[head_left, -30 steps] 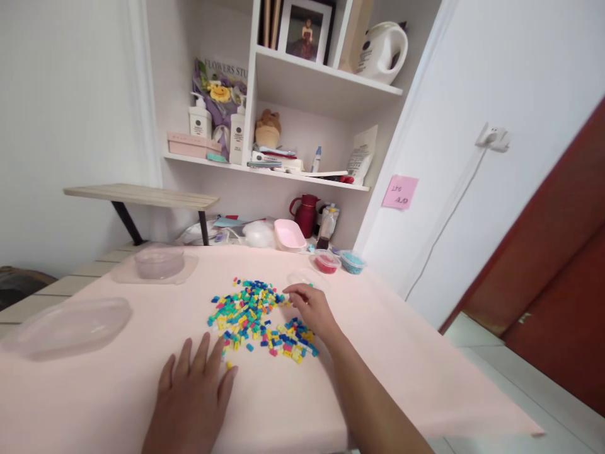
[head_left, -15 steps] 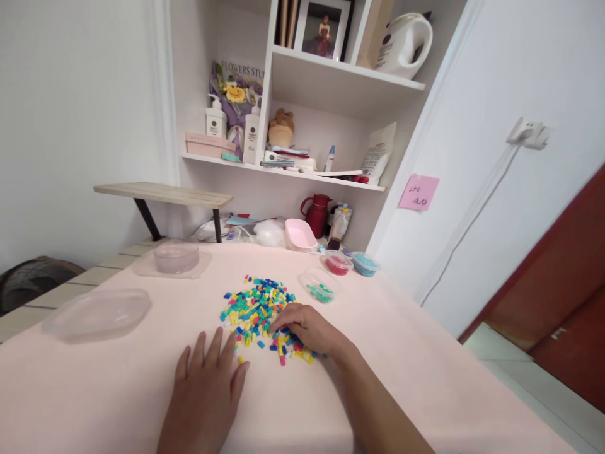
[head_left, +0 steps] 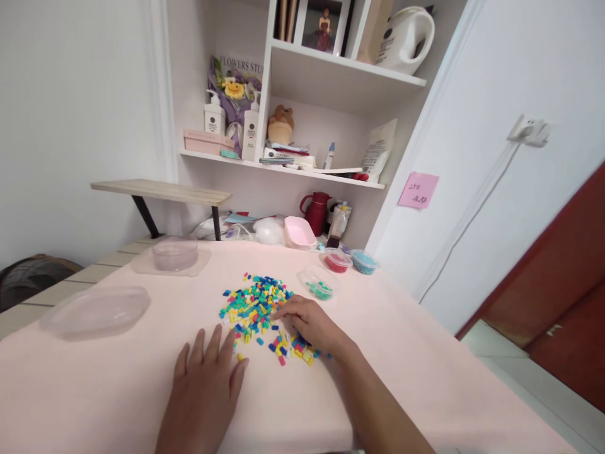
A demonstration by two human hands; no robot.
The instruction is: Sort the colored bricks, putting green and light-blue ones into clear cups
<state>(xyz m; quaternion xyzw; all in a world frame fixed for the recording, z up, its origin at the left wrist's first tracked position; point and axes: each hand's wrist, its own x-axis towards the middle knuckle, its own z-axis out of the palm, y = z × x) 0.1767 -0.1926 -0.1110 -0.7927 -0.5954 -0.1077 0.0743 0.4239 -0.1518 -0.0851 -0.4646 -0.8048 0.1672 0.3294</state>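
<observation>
Pink cloth covers the desk (head_left: 397,353), with white shelves (head_left: 331,55) rising behind it. Loose toy bricks (head_left: 255,302) in green, blue, yellow, white and pink lie heaped near the middle, and a smaller cluster (head_left: 305,356) spreads just below, partly covered by the right hand (head_left: 307,325). That hand's index finger reaches out to the heap's right edge while the other fingers curl under; whether its grip has a brick between the fingertips, I cannot tell. Palm down, the left hand (head_left: 205,381) lies open with nothing in its grip, its thumb just beside a stray yellow brick (head_left: 240,357).

Beyond the heap, a clear container (head_left: 316,275) has a few green bricks (head_left: 319,290) in it. Pieces this small probably respond best to fingertips alone: press lightly, slide one brick free of its neighbours, then pinch it by its sides. Keeping the right wrist raised should spare the cluster beneath from being dragged, and the resting left hand could steady the cloth against wrinkling.
</observation>
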